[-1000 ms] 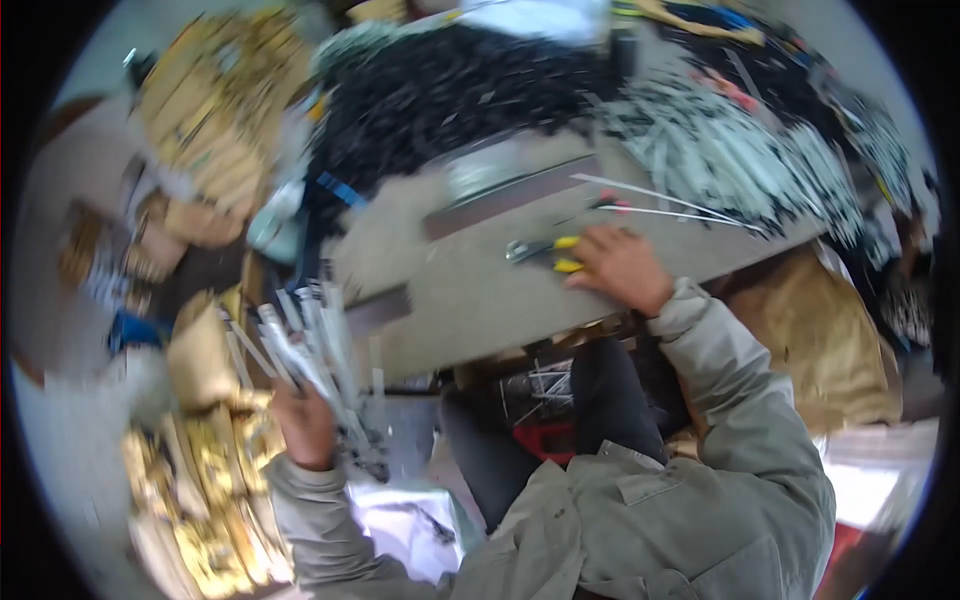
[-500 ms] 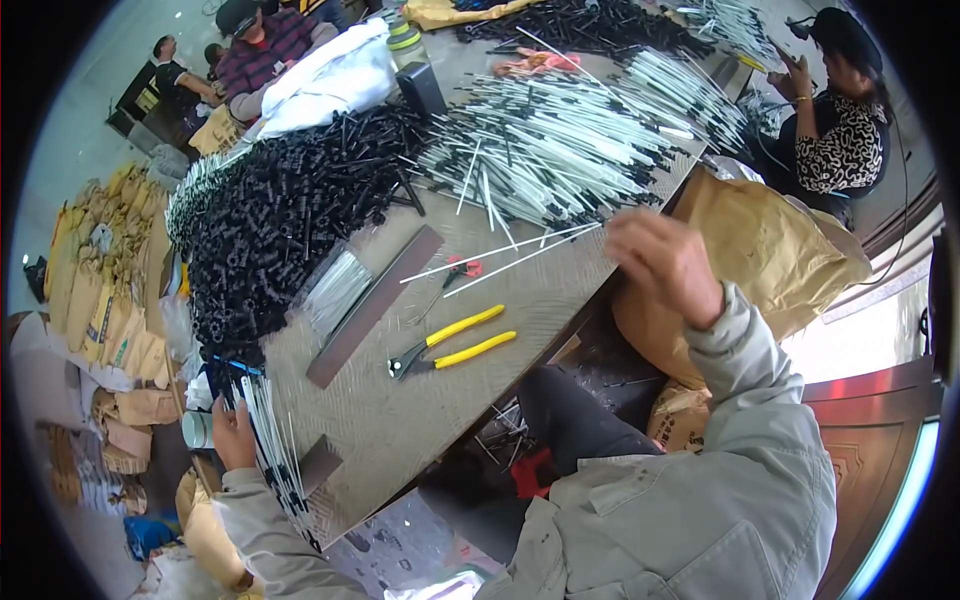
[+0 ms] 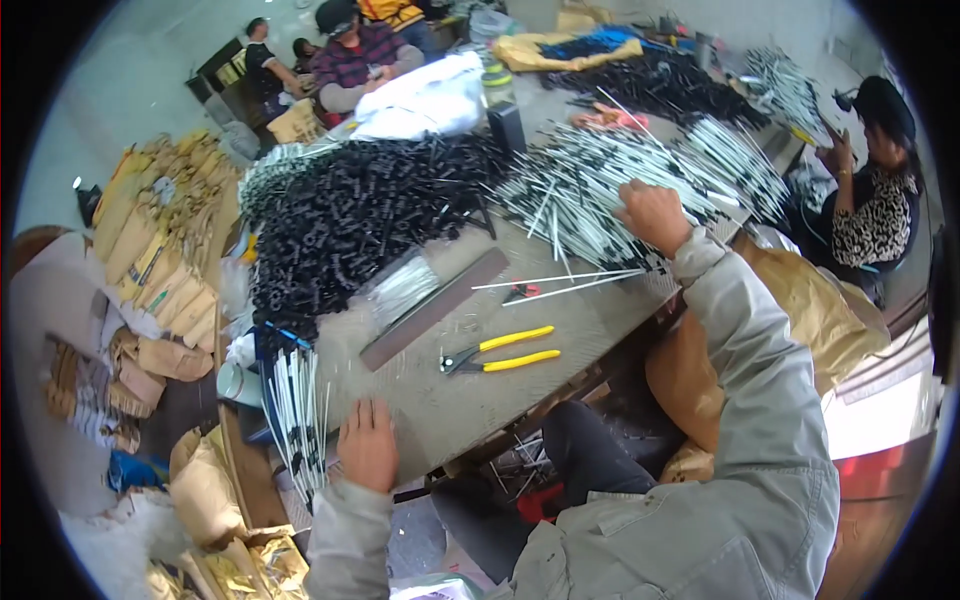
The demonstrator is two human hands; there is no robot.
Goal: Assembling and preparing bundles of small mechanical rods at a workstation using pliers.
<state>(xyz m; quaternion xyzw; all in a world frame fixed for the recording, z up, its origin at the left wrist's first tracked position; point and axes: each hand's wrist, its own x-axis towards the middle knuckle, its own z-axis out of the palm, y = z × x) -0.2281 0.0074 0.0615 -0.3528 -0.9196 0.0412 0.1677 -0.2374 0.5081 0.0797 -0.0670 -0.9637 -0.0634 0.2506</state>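
My right hand point(image 3: 652, 215) is over the heap of white rods with black ends point(image 3: 590, 180), fingers curled down among them; what they grip, if anything, is hidden. Near the front edge of the table point(image 3: 440, 410), my left hand point(image 3: 367, 445) lies palm down, fingers stretched out, holding nothing. Beside it, on the left, is a bundle of white rods point(image 3: 297, 400). Two loose white rods point(image 3: 560, 282) lie on the tabletop with their right ends together, below my right hand. Yellow-handled cutting pliers point(image 3: 500, 348) rest between my hands.
A large heap of black plastic parts point(image 3: 370, 220) covers the table's left side. A brown bar point(image 3: 435, 308) lies beside a clear bag of thin sticks point(image 3: 400, 285). A small red-handled tool point(image 3: 520, 292) is behind the pliers. Co-workers sit at the far left and right point(image 3: 870, 210).
My right hand has moved from beside the two loose rods up to the rod heap. My left hand has left the rod bundle and come to the table's front edge. The whole view has shifted.
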